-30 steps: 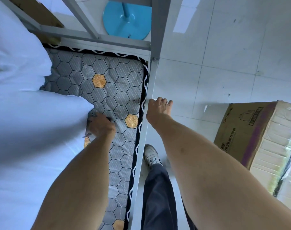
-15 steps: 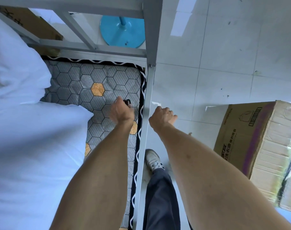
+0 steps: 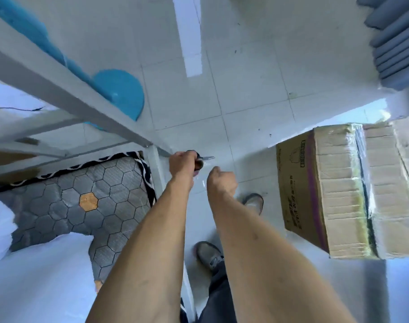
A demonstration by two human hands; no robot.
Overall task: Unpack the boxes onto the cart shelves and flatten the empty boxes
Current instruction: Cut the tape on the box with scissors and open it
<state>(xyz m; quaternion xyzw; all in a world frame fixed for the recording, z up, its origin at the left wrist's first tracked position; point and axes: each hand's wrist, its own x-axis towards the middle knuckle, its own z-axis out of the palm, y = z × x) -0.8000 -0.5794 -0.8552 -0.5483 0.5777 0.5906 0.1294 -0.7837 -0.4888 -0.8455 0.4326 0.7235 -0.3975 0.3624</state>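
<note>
A hexagon-patterned mattress (image 3: 66, 201) lies in a grey metal frame (image 3: 59, 89) at left. Over the tiled floor (image 3: 245, 89), the left hand (image 3: 182, 163) grasps scissors (image 3: 202, 159), blades pointing right. The right hand (image 3: 221, 181) beside it is clenched, holding nothing. A taped cardboard box (image 3: 338, 192) sits on the floor at right

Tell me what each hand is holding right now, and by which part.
The left hand grips scissors by the handle end, blades pointing toward the box. The right hand is curled and holds nothing visible.
</note>
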